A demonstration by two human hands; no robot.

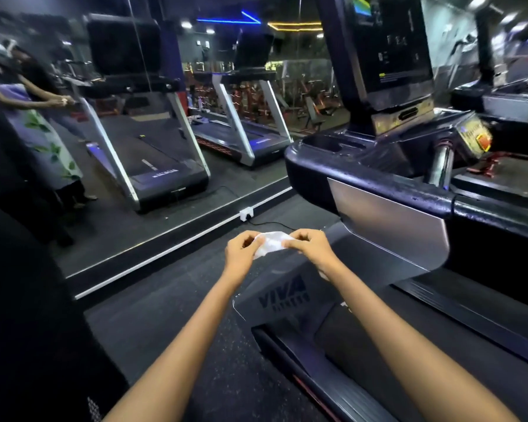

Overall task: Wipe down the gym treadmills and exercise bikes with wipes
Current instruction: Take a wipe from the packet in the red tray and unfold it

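Observation:
A crumpled white wipe [271, 242] is held in the air between my two hands, low in the middle of the view. My left hand [241, 252] pinches its left end and my right hand [310, 246] pinches its right end. Both hands hover over the front motor cover [284, 295] of a dark treadmill marked "VIVA". The treadmill's black console and side rail [378, 190] rise to the right, with a silver upright panel [387, 220] below and a dark screen [390, 50] above.
A wall mirror [153, 132] ahead reflects treadmills and a person. A white socket with a black cable [246, 214] sits on the floor ledge below it. The treadmill belt [378, 360] runs toward me at lower right. Another machine [512, 99] stands far right.

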